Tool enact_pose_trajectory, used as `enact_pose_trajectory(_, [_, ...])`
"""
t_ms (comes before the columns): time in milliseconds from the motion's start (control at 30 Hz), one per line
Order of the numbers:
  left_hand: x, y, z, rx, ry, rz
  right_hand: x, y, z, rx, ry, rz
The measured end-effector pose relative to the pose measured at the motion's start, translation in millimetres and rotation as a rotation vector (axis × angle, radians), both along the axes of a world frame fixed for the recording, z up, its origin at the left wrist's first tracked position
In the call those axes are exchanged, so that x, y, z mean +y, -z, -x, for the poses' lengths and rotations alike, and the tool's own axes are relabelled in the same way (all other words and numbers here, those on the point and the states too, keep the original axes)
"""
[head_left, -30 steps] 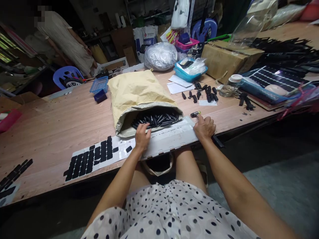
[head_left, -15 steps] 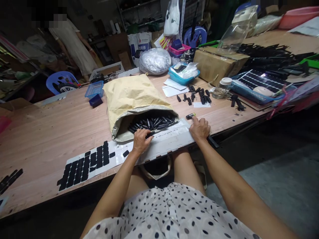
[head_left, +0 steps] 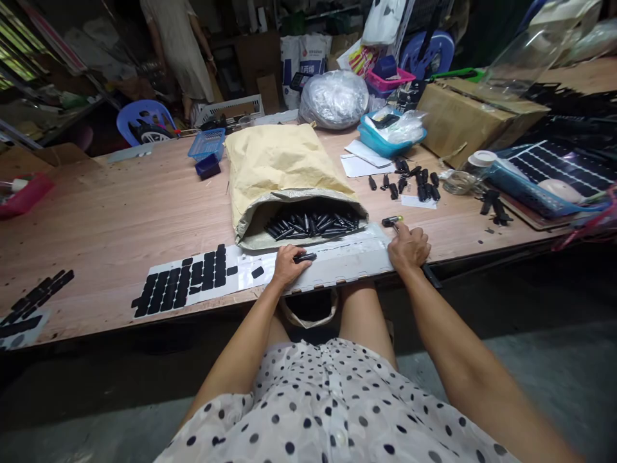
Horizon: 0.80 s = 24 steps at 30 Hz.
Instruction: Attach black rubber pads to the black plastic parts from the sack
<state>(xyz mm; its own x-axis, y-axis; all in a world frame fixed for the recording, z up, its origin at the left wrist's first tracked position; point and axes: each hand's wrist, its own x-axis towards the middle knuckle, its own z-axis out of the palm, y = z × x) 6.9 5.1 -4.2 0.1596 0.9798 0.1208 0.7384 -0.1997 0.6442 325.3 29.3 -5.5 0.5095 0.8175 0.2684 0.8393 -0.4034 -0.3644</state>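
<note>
A tan paper sack [head_left: 279, 170] lies on its side on the wooden table [head_left: 120, 225], its mouth full of black plastic sticks [head_left: 313, 225]. In front of the sack's mouth my left hand [head_left: 288, 267] is closed round one black stick [head_left: 305, 258], resting on a white backing sheet [head_left: 337, 263]. The left part of the sheet carries several black stickers [head_left: 186, 286]. My right hand [head_left: 409, 247] lies curled on the sheet's right end, beside a small black and yellow tool [head_left: 391, 221]. A black strip [head_left: 431, 276] sticks out under that hand at the table's edge.
Loose black sticks [head_left: 414, 183] and papers lie right of the sack. A cardboard box [head_left: 463, 119], blue trays [head_left: 385, 141], a clear plastic bag bundle [head_left: 333, 99] and black sheets [head_left: 554, 164] crowd the back right. Small blue baskets [head_left: 206, 145] sit behind the sack. A person stands at the back left.
My left hand has come out of the sack's mouth with one black stick and now rests on the white sheet. My right hand has stayed put. The camera tilted slightly.
</note>
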Motion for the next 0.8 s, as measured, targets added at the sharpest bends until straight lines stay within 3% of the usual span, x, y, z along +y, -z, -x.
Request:
enact_pose_trajectory(200, [1, 1.0, -4, -0.001, 0.036, 0.023, -21, -16.1, 20, 0.140, -0.139, -0.163])
enact_pose_trajectory(300, [0, 1.9, -7, 0.002, 0.044, 0.018, -41, -15.6, 50, 0.255, -0.358, -0.221])
enact_pose_trajectory(467, [-1, 2.6, -12, 0.011, 0.030, 0.023, -69, -7.8, 102, 0.434, -0.689, -0.191])
enact_pose_trajectory(667, [-1, 1.4, -14, 0.000, 0.026, 0.054, -82, -8.8, 125, 0.329, -0.760, -0.229])
enact_pose_trajectory(800, [0, 1.9, -16, -0.003, 0.013, 0.077, -84, -8.0, 130, 0.227, -0.738, -0.148])
